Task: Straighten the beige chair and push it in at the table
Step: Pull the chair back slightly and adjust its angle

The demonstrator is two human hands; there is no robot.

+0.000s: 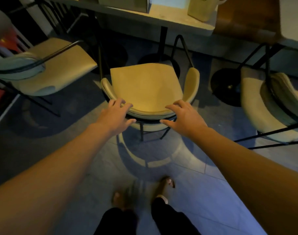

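Note:
The beige chair (145, 85) stands in the middle of the view on thin black legs, its curved backrest nearest me and its seat facing the table (183, 25). The seat's front edge lies near the table's black post, turned slightly to the left. My left hand (117, 116) hovers at the left part of the backrest rim with fingers spread, fingertips at or just touching it. My right hand (184, 117) is spread the same way at the right part of the rim. Neither hand is closed around the rim.
Another beige chair (48, 70) stands to the left and a third (270, 106) to the right, both close by. Round black table bases (228, 87) rest on the grey tiled floor. A beige bag (202, 7) sits on the table. My feet (143, 192) are just behind the chair.

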